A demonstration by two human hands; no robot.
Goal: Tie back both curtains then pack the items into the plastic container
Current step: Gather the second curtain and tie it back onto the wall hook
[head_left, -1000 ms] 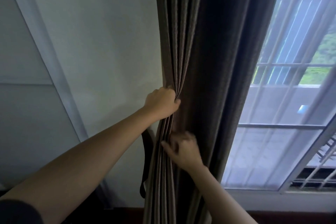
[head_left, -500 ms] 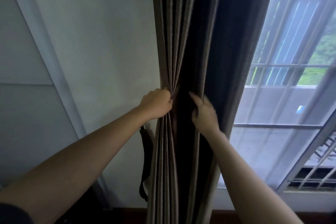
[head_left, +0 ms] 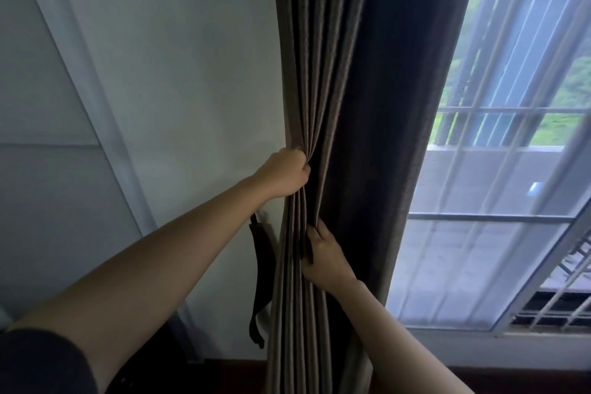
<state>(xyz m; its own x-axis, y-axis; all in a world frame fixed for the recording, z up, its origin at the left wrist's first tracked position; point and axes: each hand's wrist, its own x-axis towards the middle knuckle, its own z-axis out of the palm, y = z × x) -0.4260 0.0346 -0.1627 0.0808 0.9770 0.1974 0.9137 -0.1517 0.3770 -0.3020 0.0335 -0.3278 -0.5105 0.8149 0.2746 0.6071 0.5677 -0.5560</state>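
A grey-brown pleated curtain [head_left: 345, 80] hangs bunched at the left side of the window. My left hand [head_left: 284, 173] is clenched on its left pleats at mid height. My right hand [head_left: 323, 254] pinches folds of the same curtain lower down, just right of the gathered pleats. A dark tie-back strap [head_left: 259, 269] dangles against the wall, left of the curtain and below my left forearm. Neither hand touches the strap. The plastic container and the items are out of view.
A white wall [head_left: 179, 73] with a slanted trim strip fills the left side. To the right, a sheer white curtain [head_left: 479, 233] covers a barred window [head_left: 527, 112]. Dark wooden floor shows at the bottom.
My right hand dropped from level with my left hand to lower on the curtain and closed on folds there. My left hand kept its grip on the pleats.
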